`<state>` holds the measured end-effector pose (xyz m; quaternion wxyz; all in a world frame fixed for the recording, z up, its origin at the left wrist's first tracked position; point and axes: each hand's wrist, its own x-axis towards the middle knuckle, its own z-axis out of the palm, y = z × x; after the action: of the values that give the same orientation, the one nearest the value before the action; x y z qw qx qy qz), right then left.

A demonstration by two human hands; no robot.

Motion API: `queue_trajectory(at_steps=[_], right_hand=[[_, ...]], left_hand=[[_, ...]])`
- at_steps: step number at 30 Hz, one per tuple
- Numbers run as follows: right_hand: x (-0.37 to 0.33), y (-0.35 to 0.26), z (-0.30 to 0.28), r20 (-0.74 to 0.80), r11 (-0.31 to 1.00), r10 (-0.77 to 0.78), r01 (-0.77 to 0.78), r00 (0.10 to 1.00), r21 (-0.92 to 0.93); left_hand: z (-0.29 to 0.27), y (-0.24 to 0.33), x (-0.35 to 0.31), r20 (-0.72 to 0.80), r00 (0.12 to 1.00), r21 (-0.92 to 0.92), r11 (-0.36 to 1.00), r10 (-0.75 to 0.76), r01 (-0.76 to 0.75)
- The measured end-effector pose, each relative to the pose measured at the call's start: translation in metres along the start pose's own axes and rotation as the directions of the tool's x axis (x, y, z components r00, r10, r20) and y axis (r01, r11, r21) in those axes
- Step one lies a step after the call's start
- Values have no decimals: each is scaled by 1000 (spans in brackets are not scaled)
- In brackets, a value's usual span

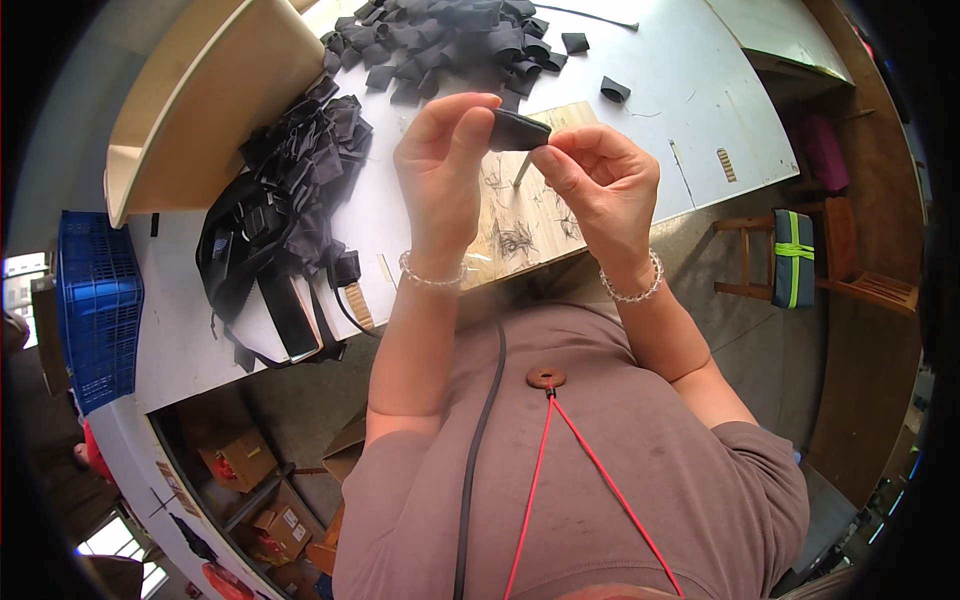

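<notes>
A small black piece of folded fabric is stretched between my two hands above the table. My left hand pinches its left end between thumb and fingers. At the other end, my right hand grips it with thumb and fingertips. Below the piece lies a pale wooden board with dark scribbled marks, and a thin metal pin stands up from it. Beyond my hands, a heap of similar black fabric pieces covers the back of the table.
Left of the board lies a second pile of black fabric pieces and straps, beside a cream-coloured curved panel. A blue plastic crate is at the far left. Two loose pieces lie at the back right. A wooden stool stands on the right.
</notes>
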<state>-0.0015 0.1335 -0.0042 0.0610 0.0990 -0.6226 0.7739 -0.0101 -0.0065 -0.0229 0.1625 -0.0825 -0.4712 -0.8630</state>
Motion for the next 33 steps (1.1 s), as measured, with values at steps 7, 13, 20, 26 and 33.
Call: queue_trajectory(at_steps=[7, 13, 20, 26, 33], right_hand=[[0, -3, 4, -42, 998, 60, -60, 997, 9], [-1, 6, -9, 192, 741, 321, -372, 927, 559], [-6, 5, -8, 490, 270, 405, -613, 772, 742], [0, 9, -17, 501, 383, 410, -642, 762, 664], [2, 10, -7, 71, 824, 197, -204, 978, 529]], left_hand=[[11, 8, -5, 90, 994, 87, 994, 58, -66], [13, 8, -7, 92, 993, 150, 984, 79, -92], [14, 1, -10, 35, 998, 94, 994, 58, -61], [13, 3, -10, 55, 995, 136, 987, 83, -89], [12, 6, -9, 33, 995, 196, 975, 97, -102]])
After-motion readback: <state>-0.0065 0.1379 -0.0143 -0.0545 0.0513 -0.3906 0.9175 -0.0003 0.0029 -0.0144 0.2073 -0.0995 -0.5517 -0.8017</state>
